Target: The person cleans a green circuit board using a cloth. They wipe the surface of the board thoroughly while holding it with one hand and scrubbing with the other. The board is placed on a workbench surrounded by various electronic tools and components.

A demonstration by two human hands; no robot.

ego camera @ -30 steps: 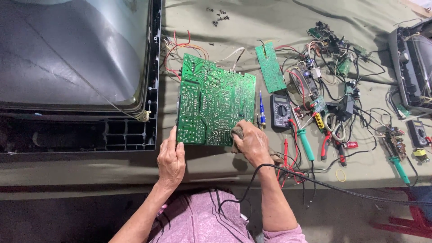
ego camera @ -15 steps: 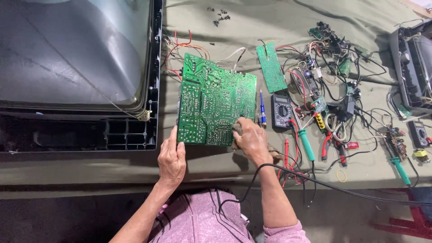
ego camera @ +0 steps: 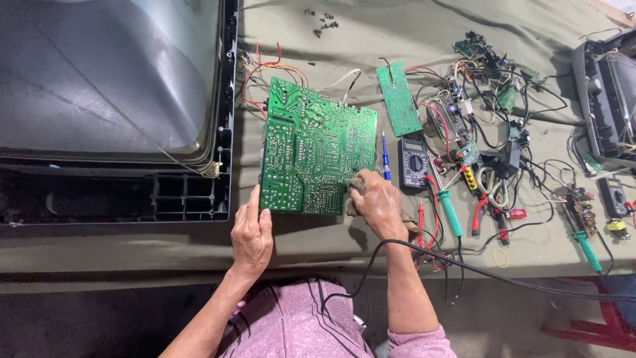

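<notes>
Fingers (ego camera: 363, 187) of your right hand (ego camera: 379, 205) were bunched around a rag (ego camera: 356, 182), wiping the circuit board (ego camera: 317, 156) your flat, empty left hand (ego camera: 252, 233) steadied; next probably came firmer rubbing.

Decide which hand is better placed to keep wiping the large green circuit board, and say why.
Probably the right hand: it already presses a cloth on the circuit board near its lower right corner. The left hand only steadies the lower left edge.

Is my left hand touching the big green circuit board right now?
Touching. The head view shows the left hand with its fingertips pressed on the lower left corner of the big green circuit board.
</notes>
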